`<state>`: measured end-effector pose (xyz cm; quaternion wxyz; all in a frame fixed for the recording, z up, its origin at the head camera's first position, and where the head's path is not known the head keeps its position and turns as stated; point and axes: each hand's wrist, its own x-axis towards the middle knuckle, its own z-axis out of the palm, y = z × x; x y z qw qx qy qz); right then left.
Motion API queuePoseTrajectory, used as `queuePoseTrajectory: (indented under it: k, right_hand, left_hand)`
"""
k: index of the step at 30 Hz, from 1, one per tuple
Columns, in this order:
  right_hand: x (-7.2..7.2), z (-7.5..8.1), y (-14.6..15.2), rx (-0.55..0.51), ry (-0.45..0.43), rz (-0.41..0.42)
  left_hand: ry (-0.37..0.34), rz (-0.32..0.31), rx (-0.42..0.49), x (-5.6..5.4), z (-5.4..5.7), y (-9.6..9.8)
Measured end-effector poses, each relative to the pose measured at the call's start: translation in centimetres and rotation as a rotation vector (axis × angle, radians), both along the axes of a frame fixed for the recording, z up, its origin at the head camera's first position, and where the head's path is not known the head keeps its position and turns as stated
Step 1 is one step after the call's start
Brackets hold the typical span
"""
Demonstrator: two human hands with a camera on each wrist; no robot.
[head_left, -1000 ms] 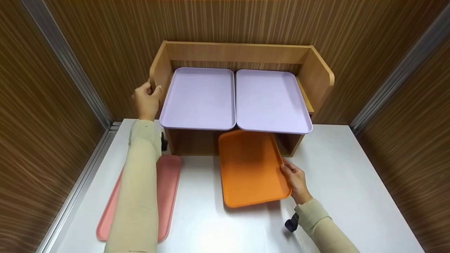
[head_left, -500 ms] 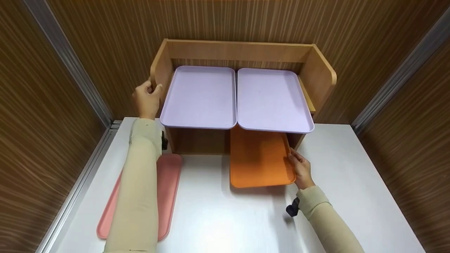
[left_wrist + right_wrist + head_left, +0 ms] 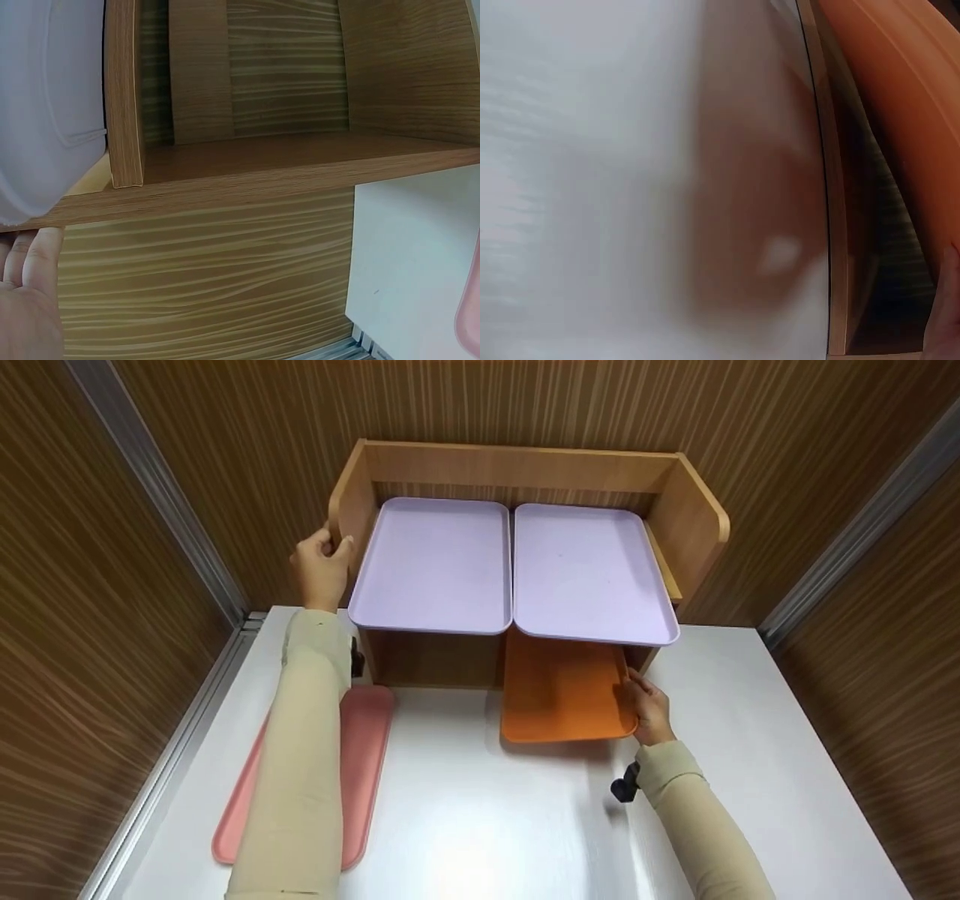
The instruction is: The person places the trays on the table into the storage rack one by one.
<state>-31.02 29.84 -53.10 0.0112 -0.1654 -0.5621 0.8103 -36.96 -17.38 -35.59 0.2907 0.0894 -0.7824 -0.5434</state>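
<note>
1. Orange tray (image 3: 566,694) has been slid farther into the shelf's (image 3: 525,466) lower right, its near part jutting out.
2. Its right side is pinched by the right hand (image 3: 651,714); the shelf's left panel (image 3: 360,502) is gripped by the left hand (image 3: 321,574).
3. Light, stiff, slippery handling is likely; hold is best taken at the near rim (image 3: 568,737).

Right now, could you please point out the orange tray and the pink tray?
Orange tray (image 3: 566,690): head view, middle of its visible surface.
Pink tray (image 3: 362,765): head view, uncovered part of its surface.
</note>
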Motion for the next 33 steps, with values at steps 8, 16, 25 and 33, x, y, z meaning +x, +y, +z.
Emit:
queuePoseTrajectory:
  k: [8,16,25,33]
  right_hand:
    - [-0.6,-0.3,-0.1,0.066,0.009,0.039]
    - [-1.3,-0.2,-0.1,0.236,0.006,0.101]
    - [-1.3,-0.6,0.4,0.290,0.003,0.045]
    - [-1.0,-1.0,0.8,0.310,-0.050,0.084]
  left_hand:
    - [0.006,-0.025,0.015,0.1,-0.1,0.0]
    - [-0.001,-0.010,0.013,0.1,-0.1,-0.1]
    - [-0.008,-0.021,0.013,0.4,-0.1,-0.1]
    - [-0.006,-0.021,0.023,0.5,0.0,-0.2]
